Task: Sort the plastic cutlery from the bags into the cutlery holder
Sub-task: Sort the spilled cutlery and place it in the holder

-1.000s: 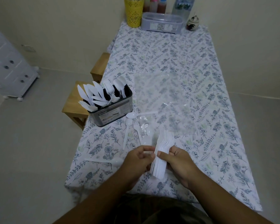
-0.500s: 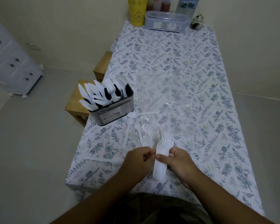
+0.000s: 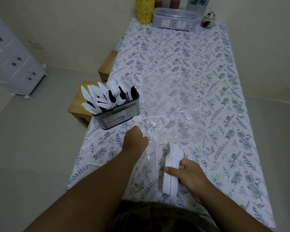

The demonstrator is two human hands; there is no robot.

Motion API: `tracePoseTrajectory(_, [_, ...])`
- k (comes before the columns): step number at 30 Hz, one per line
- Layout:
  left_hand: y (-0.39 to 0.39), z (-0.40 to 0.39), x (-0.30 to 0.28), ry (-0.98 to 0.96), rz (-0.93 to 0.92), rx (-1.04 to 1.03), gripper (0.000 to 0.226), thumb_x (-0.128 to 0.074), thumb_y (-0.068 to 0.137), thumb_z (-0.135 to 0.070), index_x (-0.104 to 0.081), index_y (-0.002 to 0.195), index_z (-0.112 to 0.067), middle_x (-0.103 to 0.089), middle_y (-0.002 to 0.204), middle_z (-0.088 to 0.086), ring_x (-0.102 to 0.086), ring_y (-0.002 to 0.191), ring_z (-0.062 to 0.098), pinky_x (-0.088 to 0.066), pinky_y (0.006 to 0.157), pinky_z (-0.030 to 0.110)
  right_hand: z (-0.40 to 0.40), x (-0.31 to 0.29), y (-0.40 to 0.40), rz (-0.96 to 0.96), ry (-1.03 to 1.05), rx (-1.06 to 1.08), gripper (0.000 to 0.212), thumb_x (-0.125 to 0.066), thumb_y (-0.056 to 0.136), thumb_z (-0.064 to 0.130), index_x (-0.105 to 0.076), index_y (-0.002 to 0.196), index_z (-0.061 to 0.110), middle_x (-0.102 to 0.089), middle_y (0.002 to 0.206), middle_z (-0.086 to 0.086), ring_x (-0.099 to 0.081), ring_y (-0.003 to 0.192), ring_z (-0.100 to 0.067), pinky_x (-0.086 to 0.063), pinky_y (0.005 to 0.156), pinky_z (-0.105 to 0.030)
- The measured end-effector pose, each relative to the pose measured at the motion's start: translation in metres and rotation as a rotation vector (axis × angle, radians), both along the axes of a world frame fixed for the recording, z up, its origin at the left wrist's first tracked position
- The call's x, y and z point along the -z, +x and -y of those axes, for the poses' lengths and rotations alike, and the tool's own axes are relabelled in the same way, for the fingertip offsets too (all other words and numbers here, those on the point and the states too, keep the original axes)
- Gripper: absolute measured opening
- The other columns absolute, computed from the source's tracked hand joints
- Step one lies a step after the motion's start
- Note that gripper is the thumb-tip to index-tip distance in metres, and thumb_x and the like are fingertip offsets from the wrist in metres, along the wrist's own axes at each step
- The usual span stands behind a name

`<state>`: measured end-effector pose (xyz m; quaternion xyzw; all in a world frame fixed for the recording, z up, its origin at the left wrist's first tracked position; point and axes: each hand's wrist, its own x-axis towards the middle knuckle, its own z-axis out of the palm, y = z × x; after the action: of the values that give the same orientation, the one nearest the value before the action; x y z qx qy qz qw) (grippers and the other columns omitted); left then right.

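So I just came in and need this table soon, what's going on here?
A person is sorting plastic cutlery. The right hand grips a stack of white forks over the tablecloth, while the left hand reaches among loose pieces by the clear bags. The cutlery holder already has knives, forks and spoons standing in it.

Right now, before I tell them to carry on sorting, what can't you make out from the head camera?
- Left hand: its fingers are turned away from the head camera, so whether its grip holds anything cannot be told.
- Stack of forks: packed too tight to count; the right hand hides its far side.
- Cutlery holder: its dividers are hidden by the cutlery inside.
- Bottles at the far end: cut off by the top edge.
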<state>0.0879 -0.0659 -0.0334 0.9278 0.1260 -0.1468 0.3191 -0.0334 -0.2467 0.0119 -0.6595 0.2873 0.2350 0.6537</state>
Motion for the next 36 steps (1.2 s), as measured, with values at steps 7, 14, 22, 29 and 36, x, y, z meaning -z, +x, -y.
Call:
tracePoseTrajectory(7, [-0.019,-0.014,-0.03,-0.2,0.172,0.027,0.01,-0.069,0.084,-0.017,-0.059,0.083,-0.018,-0.062,0.069,-0.003,-0.058,0.06,0.008,-0.05,0.053,0.02,0.007,-0.008,0.008,0.095,-0.025,-0.001,0.026,-0.085,0.078,0.004,-0.069,0.066,0.021,-0.076,0.068,0.004,-0.075,0.066,-0.013,-0.055,0.06,-0.026])
tracePoseTrajectory(14, [-0.085,0.0,-0.057,-0.48,0.135,0.08,0.018,-0.071,0.089,-0.016,-0.07,0.106,-0.02,-0.07,0.084,-0.009,-0.067,0.076,-0.001,-0.056,0.068,0.015,-0.008,-0.023,0.029,0.225,-0.077,-0.17,0.015,-0.086,0.079,0.013,-0.073,0.084,0.01,-0.077,0.074,0.002,-0.075,0.071,-0.017,-0.059,0.063,-0.028])
tracePoseTrajectory(22, [-0.086,-0.01,-0.064,-0.589,0.186,-0.127,0.017,-0.074,0.087,-0.016,-0.076,0.104,-0.02,-0.075,0.092,-0.009,-0.072,0.083,0.005,-0.062,0.078,0.033,-0.029,-0.03,0.045,0.372,-0.316,-0.338,0.018,-0.086,0.08,0.019,-0.07,0.074,0.023,-0.073,0.063,0.014,-0.068,0.06,0.0,-0.057,0.058,-0.022])
tracePoseTrajectory(29, [-0.035,-0.026,-0.109,-0.45,0.445,-0.18,0.014,-0.072,0.089,-0.014,-0.075,0.102,-0.016,-0.074,0.091,-0.009,-0.068,0.082,-0.003,-0.053,0.073,0.011,-0.064,-0.058,0.111,0.585,-0.567,-0.472,0.012,-0.071,0.093,0.028,-0.067,0.09,0.018,-0.071,0.082,0.003,-0.067,0.077,-0.013,-0.054,0.067,-0.028])
tracePoseTrajectory(36, [0.038,-0.066,-0.173,-0.311,0.695,-0.142,0.006,-0.07,0.09,-0.016,-0.072,0.095,-0.016,-0.064,0.079,-0.019,-0.061,0.07,-0.009,-0.043,0.063,0.003,-0.098,-0.126,0.186,0.833,-0.487,-0.489,0.011,-0.065,0.097,0.02,-0.069,0.088,0.021,-0.07,0.08,0.003,-0.064,0.075,-0.012,-0.051,0.069,-0.029])
